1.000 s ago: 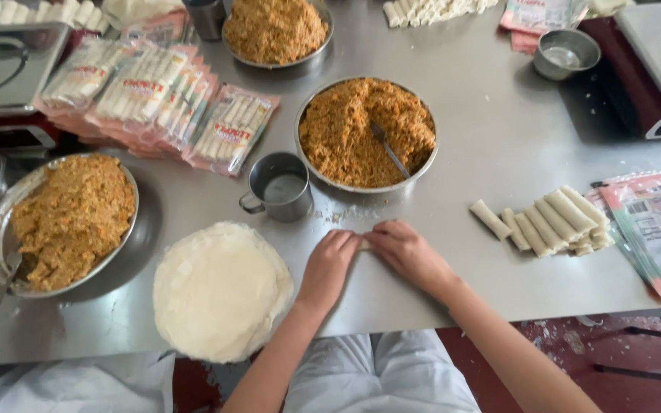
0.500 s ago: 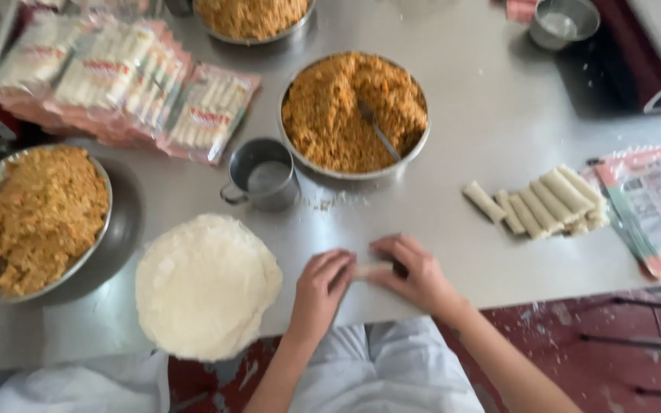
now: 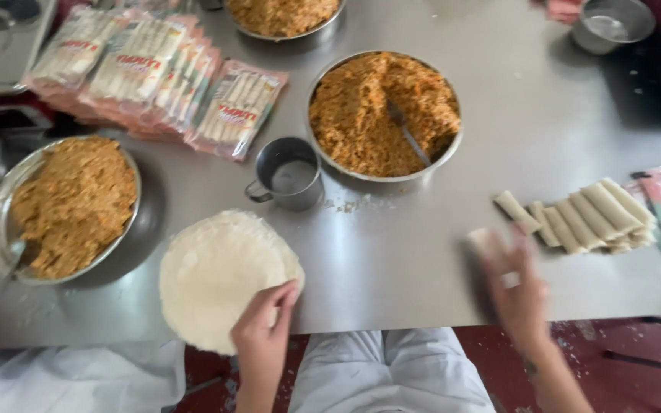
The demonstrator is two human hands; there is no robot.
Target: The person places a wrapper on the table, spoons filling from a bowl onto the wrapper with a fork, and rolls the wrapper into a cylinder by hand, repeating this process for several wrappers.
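Here the left hand (image 3: 263, 330) rests its fingertips on the near edge of the round white wrapper stack (image 3: 219, 277), which lies at the front of the steel bench (image 3: 392, 260). The right hand (image 3: 516, 294), blurred, grips a pale finished roll (image 3: 482, 240) just short of the row of rolled pieces (image 3: 579, 216). Behind the stack stands a metal mug (image 3: 288, 174), then a filling bowl with a spoon (image 3: 384, 115). Another filling bowl (image 3: 66, 206) sits to the left, with sealed packets (image 3: 154, 73) beyond.
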